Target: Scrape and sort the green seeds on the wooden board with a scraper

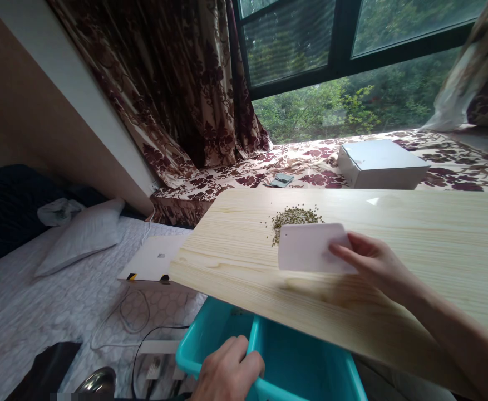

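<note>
My right hand pinches the right end of a flat white plastic scraper, thumb on its near face. The scraper is tilted above the light wooden tabletop and hides part of a pile of small greenish-brown beans or seeds behind it. Some of these lie scattered around the pile's left and far sides. Below the table's front edge, my left hand grips the near rim of a turquoise two-compartment bin, beside its divider. A few small grains show inside the left compartment.
Behind the table, a white box and a folded grey cloth rest on a flower-patterned window ledge. At left, a bed holds a pillow, a flat white box, cables and a power strip.
</note>
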Motion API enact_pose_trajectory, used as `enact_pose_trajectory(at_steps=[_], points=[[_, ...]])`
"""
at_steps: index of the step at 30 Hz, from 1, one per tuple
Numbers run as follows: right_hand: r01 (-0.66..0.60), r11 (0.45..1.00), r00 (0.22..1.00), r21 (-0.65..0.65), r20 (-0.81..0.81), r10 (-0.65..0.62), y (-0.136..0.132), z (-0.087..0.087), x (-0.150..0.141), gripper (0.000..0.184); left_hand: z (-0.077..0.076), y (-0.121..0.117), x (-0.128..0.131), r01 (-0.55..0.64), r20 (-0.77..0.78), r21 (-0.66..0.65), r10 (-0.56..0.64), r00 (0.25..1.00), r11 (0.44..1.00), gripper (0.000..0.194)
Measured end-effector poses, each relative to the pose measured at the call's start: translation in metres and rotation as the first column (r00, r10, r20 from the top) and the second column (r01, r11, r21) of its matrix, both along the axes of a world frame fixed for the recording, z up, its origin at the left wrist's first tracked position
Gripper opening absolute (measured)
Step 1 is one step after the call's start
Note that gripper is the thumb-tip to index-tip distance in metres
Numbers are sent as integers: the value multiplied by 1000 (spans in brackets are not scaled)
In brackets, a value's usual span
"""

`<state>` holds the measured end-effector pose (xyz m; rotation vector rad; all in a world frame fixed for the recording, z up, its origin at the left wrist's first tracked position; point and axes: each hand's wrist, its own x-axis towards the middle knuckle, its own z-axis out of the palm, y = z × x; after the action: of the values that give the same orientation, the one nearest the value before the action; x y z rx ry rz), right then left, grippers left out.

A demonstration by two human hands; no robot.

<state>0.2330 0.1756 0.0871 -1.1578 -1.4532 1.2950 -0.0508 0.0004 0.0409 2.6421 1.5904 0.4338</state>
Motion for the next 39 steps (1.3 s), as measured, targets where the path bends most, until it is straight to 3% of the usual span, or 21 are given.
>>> enact_pose_trajectory(at_steps=[2, 4, 16, 30, 39], points=[[171, 982, 985, 77, 2, -172, 5, -4, 4, 35, -2, 1, 1, 29, -17, -1, -29, 999, 1000, 19], [229, 966, 972, 116, 31, -234, 8, -7, 7, 32, -4, 2, 3, 60, -45, 3, -59, 997, 998, 20], [176, 972, 968, 157, 151, -199, 6, -9, 3, 26, 3, 2, 8, 54, -133, -32, -57, 989, 998, 31], [227, 952, 962, 204, 108, -252, 14, -10, -6, 28, 8, 3, 10, 45, -126, -39, -50, 991, 998, 30], [167, 966, 983, 196, 47, -179, 18, -9, -16, 29, 8, 5, 10, 64, -97, -38, -68, 993, 997, 15]])
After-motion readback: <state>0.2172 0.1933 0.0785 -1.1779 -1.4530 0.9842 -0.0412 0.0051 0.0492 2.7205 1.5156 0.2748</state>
